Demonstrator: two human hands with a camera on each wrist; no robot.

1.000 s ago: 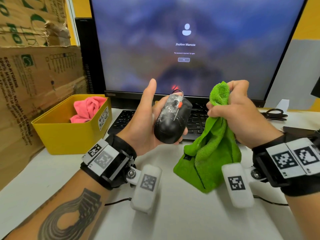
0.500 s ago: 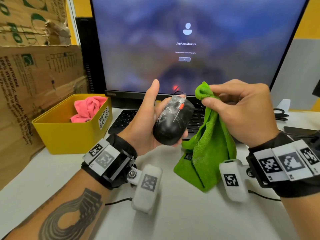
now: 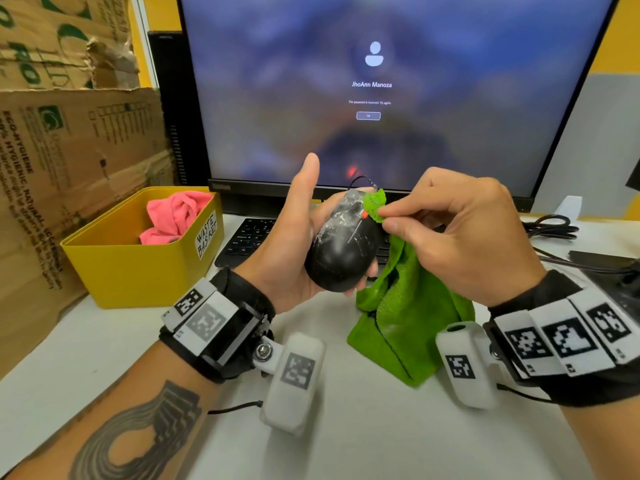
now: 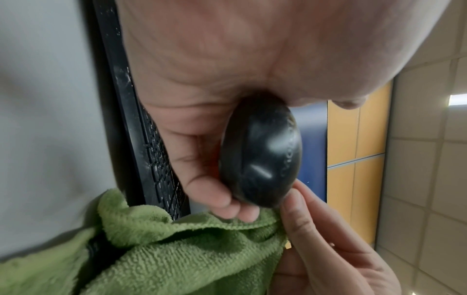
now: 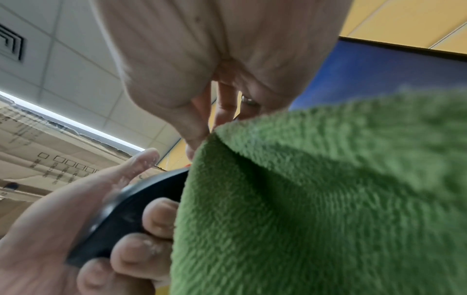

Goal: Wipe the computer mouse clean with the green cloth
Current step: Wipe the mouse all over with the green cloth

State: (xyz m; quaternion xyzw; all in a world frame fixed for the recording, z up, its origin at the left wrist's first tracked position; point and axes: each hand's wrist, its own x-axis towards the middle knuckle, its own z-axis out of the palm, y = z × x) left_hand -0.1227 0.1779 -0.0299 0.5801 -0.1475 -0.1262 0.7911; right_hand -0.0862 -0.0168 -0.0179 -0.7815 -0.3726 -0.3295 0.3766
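Looking down from the head view, the left hand is cradling the black computer mouse in its palm, thumb raised, above the white surface in front of the keyboard and monitor. The right hand is pinching a corner of the green cloth against the mouse's front end. From the left wrist, curled fingers are wrapping under the mouse, cloth draping below. From the right wrist, the cloth is hanging from pinched fingertips beside the mouse.
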